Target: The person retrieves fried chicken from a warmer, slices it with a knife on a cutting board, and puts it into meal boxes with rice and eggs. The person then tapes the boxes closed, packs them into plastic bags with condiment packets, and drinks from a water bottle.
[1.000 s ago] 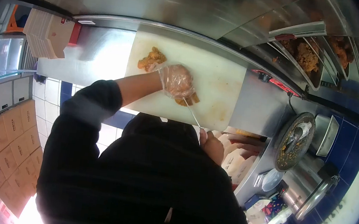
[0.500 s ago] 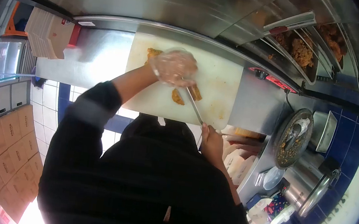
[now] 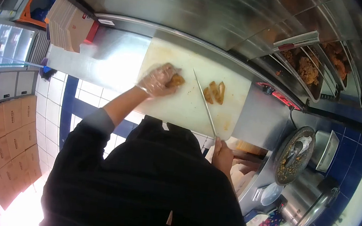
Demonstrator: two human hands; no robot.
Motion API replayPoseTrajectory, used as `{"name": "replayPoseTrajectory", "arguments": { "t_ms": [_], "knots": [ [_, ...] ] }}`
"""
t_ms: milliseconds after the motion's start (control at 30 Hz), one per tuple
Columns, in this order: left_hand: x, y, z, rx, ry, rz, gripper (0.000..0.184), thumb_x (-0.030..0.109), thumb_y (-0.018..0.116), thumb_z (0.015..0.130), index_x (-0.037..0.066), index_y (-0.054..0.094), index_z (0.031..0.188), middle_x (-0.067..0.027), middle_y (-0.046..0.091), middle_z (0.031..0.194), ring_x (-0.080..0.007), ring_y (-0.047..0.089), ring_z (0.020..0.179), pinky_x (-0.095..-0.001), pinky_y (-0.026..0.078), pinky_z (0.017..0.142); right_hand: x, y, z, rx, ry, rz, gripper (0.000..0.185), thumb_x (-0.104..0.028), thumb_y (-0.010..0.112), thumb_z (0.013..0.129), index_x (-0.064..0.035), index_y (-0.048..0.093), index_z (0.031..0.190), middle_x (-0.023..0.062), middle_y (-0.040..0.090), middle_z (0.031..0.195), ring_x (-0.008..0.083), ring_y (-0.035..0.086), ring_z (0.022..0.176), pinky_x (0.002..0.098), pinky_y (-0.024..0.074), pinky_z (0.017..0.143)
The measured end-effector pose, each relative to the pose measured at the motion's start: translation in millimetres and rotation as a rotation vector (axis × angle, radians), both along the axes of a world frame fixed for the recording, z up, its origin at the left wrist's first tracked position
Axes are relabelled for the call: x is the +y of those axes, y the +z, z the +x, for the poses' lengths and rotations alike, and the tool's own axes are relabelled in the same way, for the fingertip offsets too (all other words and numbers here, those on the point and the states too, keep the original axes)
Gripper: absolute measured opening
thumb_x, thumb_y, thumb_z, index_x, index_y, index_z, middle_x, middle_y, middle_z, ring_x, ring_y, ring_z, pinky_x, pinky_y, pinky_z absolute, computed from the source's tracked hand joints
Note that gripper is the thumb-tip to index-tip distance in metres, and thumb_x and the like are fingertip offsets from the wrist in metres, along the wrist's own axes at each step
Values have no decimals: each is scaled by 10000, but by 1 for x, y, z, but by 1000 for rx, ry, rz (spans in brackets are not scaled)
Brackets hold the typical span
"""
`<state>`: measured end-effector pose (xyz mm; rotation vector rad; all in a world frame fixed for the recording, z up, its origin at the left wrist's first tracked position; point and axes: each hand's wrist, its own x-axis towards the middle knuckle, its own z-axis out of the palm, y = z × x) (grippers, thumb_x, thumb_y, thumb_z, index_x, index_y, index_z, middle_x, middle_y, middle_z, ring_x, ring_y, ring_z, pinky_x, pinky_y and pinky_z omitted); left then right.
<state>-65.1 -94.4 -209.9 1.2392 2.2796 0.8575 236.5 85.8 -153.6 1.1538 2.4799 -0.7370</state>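
My left hand [image 3: 158,81], in a clear plastic glove, is closed round a golden-brown piece of fried chicken [image 3: 176,81] on the white cutting board [image 3: 181,113]. Its fingers cover part of the piece. In my bare right hand [image 3: 221,154], at the board's front edge, is the handle of a long knife [image 3: 205,102]. The blade points away from me and lies between the held piece and several cut strips of chicken [image 3: 214,92]. These strips lie side by side to the blade's right, touched by neither hand.
Stacked cardboard trays [image 3: 69,24] stand at the left end of the steel counter [image 3: 106,58]. Fried food fills metal trays [image 3: 309,72] at the upper right. A round crumb-covered pan [image 3: 294,156] and a steel pot [image 3: 304,198] are at the right. Brown boxes [image 3: 3,141] are stacked lower left.
My left hand has come off the cut strips and now grips the larger piece to their left. The knife has moved away from the strips, which now lie to its right.
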Motion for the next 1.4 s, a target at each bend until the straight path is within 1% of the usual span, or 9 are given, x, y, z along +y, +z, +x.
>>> {"name": "replayPoseTrajectory", "arguments": {
  "t_ms": [300,467,533,600,733,967,1067,1333,1400],
  "knots": [
    [-18,28,-39,684,367,370,431,279,643,750,25,589,1095,-161,595,1048,-347,550,961,-440,434,879,-24,21,-124,52,334,1,533,-472,380,970,-4,623,892,250,632,737,413,634,726,501,494,674],
    [3,-22,-88,464,-328,53,196,275,611,714,92,632,781,-128,610,777,-336,589,716,-436,490,675,-30,11,-132,27,328,42,542,-493,387,962,-17,638,897,225,639,711,402,641,698,490,512,657],
    [11,-36,-103,1017,-761,435,233,298,597,722,68,619,756,-145,606,770,-317,592,698,-402,493,668,-36,2,-131,12,307,54,541,-495,391,960,-17,636,898,224,640,712,403,641,693,491,512,652],
    [8,-35,-93,479,-462,-47,229,278,601,747,50,596,724,-130,589,716,-305,589,662,-440,482,576,-44,-11,-131,-16,288,65,539,-496,394,958,-17,635,899,224,641,713,404,641,688,492,512,647],
    [-13,-51,-133,-351,-300,114,284,335,571,672,56,594,630,-138,600,700,-338,612,678,-442,505,626,-60,-33,-154,40,337,151,534,-487,400,958,-9,624,884,223,640,711,402,641,689,497,510,643],
    [-22,-27,-101,-737,-146,195,284,327,560,688,48,601,649,-161,609,746,-337,610,712,-446,502,640,-69,21,-142,-1,282,68,544,-484,388,965,4,616,885,246,633,716,425,631,705,518,497,645],
    [-25,-41,-80,328,-373,59,304,337,563,696,49,596,606,-130,607,712,-325,612,710,-441,513,657,-78,4,-125,-72,278,51,530,-477,389,967,-1,603,879,240,627,688,419,633,678,510,503,628],
    [-49,-46,-117,295,-249,29,252,334,622,673,84,617,700,-111,597,739,-294,605,767,-404,497,719,-112,-22,-157,39,316,187,489,-461,420,961,-17,581,835,206,631,663,383,640,620,471,513,568],
    [-64,-11,-118,444,-264,359,311,393,691,691,140,624,858,-95,585,934,-290,559,898,-455,444,834,-108,-17,-160,77,310,202,485,-457,427,959,-14,584,837,213,632,672,389,639,632,476,509,577]
  ]
}}
